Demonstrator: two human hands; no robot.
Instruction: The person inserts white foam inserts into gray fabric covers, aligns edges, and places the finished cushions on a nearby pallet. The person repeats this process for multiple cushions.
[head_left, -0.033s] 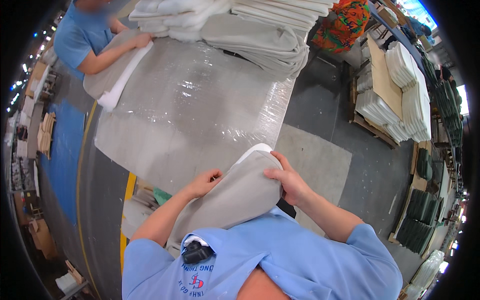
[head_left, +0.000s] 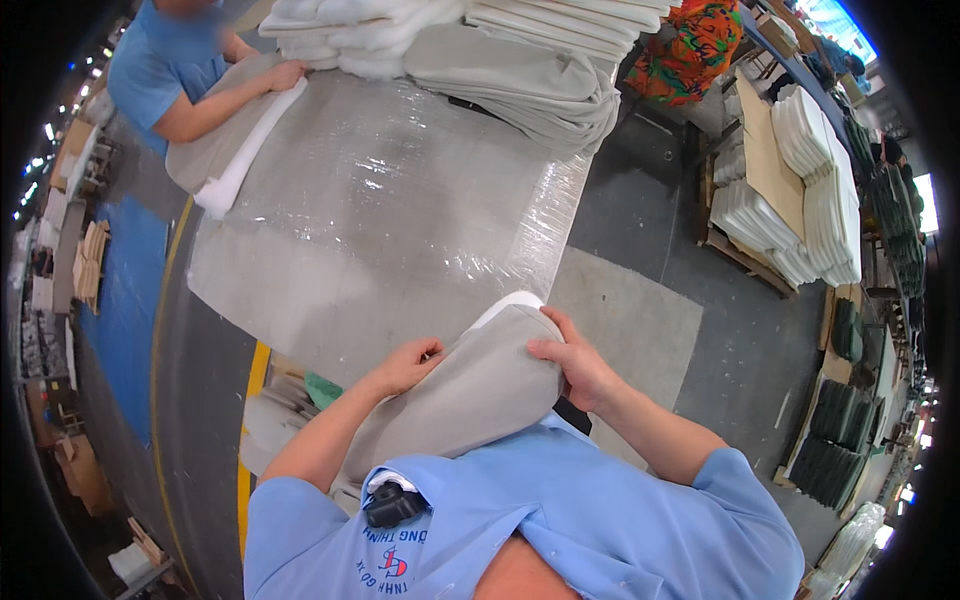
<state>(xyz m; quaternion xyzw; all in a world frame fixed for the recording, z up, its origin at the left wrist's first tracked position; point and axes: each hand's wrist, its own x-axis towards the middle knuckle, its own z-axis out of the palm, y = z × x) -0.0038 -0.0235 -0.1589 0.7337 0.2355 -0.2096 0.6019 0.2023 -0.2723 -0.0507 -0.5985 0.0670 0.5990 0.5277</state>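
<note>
Grey cloth sits in your grip: your right hand [head_left: 578,362] is clamped on the rounded far end of the grey cover [head_left: 460,385], thumb on its upper face, fingers around its right edge. Your left hand [head_left: 408,366] has its fingers curled at the opposite edge; whether they pinch it, you cannot tell. White padding [head_left: 512,303] shows along the far rim. The cover slants across in front of your blue shirt [head_left: 630,500], overlapping the table's near side in view. Beyond it, a broad stretch of film-wrapped table [head_left: 370,200] gives you room up to the grey stack [head_left: 515,90] and white pads [head_left: 350,40]. At the far left, a co-worker [head_left: 160,80] holds a grey piece [head_left: 215,150] over the table's edge. Dark floor [head_left: 630,200] separates the table's right edge from a pallet load [head_left: 830,200].
</note>
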